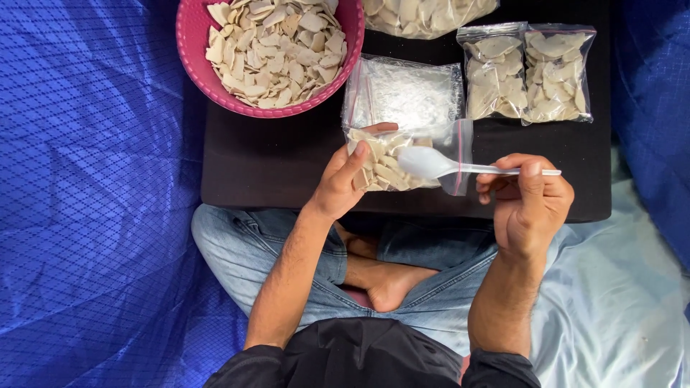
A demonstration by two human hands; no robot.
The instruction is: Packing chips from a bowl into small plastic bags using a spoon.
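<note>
Your left hand (339, 183) pinches half-filled zip bag (392, 162) at counter (273, 162) centre; right hand (528, 197) grips white plastic spoon (445, 167), bowl at bag mouth. Risk: mouth sags, chips spill toward 6 o'clock.

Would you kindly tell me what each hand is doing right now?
Left hand: closed on the clear plastic bag of pale chips.
Right hand: closed on the white plastic spoon.

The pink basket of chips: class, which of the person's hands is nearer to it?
Left. The left hand holds the open bag just below and right of the pink basket. The right hand, holding the white spoon, is farther right.
</note>
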